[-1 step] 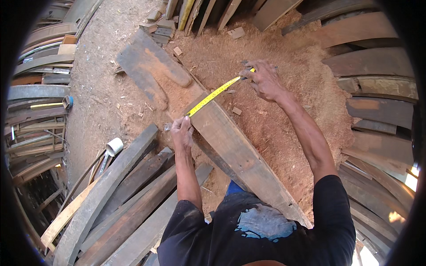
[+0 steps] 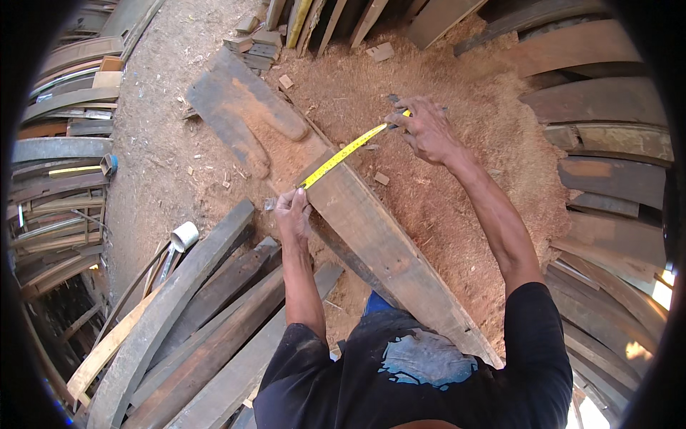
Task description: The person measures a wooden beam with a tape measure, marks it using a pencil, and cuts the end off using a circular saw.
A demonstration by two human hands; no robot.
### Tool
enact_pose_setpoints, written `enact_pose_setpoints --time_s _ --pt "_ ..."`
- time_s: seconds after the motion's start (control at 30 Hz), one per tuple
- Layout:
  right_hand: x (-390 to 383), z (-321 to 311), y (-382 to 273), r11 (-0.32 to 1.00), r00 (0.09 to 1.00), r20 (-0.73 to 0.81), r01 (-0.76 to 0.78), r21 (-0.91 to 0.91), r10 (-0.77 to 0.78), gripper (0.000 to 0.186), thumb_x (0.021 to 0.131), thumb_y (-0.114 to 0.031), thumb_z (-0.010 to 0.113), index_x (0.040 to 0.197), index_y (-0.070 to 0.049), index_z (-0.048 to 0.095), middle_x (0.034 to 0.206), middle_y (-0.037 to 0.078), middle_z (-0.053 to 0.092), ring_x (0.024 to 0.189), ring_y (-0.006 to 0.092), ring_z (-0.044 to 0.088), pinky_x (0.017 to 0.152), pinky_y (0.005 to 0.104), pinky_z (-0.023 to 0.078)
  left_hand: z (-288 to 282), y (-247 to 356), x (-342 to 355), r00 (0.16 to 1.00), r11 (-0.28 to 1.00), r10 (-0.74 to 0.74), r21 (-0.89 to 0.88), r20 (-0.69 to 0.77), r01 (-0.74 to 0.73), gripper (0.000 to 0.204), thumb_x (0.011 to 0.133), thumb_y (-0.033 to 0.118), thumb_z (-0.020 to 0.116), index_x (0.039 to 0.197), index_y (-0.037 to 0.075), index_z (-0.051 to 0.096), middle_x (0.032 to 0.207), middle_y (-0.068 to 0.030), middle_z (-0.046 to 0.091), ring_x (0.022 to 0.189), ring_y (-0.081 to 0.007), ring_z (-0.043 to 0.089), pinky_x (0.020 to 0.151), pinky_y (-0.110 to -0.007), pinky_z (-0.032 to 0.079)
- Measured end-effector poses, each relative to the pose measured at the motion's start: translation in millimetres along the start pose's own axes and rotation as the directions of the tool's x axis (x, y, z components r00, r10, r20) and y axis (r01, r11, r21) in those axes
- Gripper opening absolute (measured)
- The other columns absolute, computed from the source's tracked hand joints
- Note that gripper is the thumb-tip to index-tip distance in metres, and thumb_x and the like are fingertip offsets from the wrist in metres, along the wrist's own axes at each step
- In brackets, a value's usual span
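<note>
A yellow tape measure point(image 2: 343, 154) is stretched diagonally across a long weathered wooden plank point(image 2: 386, 250). My left hand point(image 2: 294, 213) pinches its end at the plank's left edge. My right hand point(image 2: 426, 131) is closed around the tape's dark-and-yellow case, above and right of the plank, with the case mostly hidden by my fingers. The far part of the plank carries a greyer board-like surface point(image 2: 214, 96) with patches of sawdust on it.
Stacked boards line the right point(image 2: 607, 179) and left point(image 2: 64, 143). Long loose beams point(image 2: 179, 300) lie at lower left beside a white cylindrical container point(image 2: 184, 236). Small wood offcuts point(image 2: 254, 53) sit at the top, and sawdust point(image 2: 486, 107) covers the ground.
</note>
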State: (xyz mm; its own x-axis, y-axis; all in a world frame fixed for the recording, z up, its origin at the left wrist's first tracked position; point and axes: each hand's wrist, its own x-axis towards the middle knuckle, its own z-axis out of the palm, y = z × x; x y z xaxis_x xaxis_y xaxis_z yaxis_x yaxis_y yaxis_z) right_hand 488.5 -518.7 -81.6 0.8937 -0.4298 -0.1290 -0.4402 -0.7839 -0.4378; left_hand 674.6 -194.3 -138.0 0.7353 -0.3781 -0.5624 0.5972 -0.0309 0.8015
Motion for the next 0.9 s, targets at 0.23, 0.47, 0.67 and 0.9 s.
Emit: enact_pose_setpoints --time_s 0.23,0.47,0.67,0.9 --pt "0.0 2.6 6.7 0.999 1.0 -0.005 0.013 0.03 -0.013 0.04 0.087 -0.01 0.064 0.124 -0.026 0.066 0.142 0.008 0.049 0.139 0.0364 0.037 0.117 0.0583 0.03 48.5 13.4 -15.9 0.909 0.74 0.397 0.63 -0.127 -0.235 0.057 0.088 0.015 0.074 0.134 -0.004 0.048 0.122 -0.0187 0.061 0.109 -0.0265 0.063 0.094 -0.038 0.052" --pt "-2.6 1.7 9.2 0.999 0.999 -0.012 0.04 0.025 -0.04 0.037 0.09 -0.013 0.064 0.125 -0.025 0.065 0.138 0.008 0.051 0.133 0.0359 0.042 0.113 0.0554 0.035 111.3 17.5 -32.7 0.809 0.074 0.556 0.958 0.192 -0.278 0.087 0.076 0.031 0.084 0.143 -0.002 0.04 0.148 -0.0273 0.038 0.142 -0.0402 0.034 0.115 -0.052 0.026" --pt "-15.9 2.3 9.5 0.974 0.983 0.173 -0.103 0.202 0.069 0.041 0.089 -0.022 0.064 0.128 -0.01 0.059 0.123 0.012 0.056 0.121 0.0331 0.051 0.103 0.0482 0.041 121.6 9.1 -30.1 0.708 0.029 0.674 0.95 0.21 -0.31 0.104 0.073 0.029 0.085 0.151 -0.002 0.024 0.155 -0.0329 0.021 0.148 -0.0468 0.016 0.117 -0.062 0.015" --pt "-64.6 49.8 2.7 0.479 0.789 0.565 -0.604 0.637 0.243 0.051 0.096 -0.033 0.058 0.134 -0.002 0.048 0.117 0.019 0.059 0.109 0.0299 0.059 0.096 0.0453 0.047 114.2 11.4 -21.2 0.769 -0.071 0.546 0.933 0.333 -0.353 0.084 0.074 0.024 0.083 0.145 0.005 0.042 0.145 -0.0244 0.04 0.14 -0.0435 0.033 0.114 -0.056 0.025"
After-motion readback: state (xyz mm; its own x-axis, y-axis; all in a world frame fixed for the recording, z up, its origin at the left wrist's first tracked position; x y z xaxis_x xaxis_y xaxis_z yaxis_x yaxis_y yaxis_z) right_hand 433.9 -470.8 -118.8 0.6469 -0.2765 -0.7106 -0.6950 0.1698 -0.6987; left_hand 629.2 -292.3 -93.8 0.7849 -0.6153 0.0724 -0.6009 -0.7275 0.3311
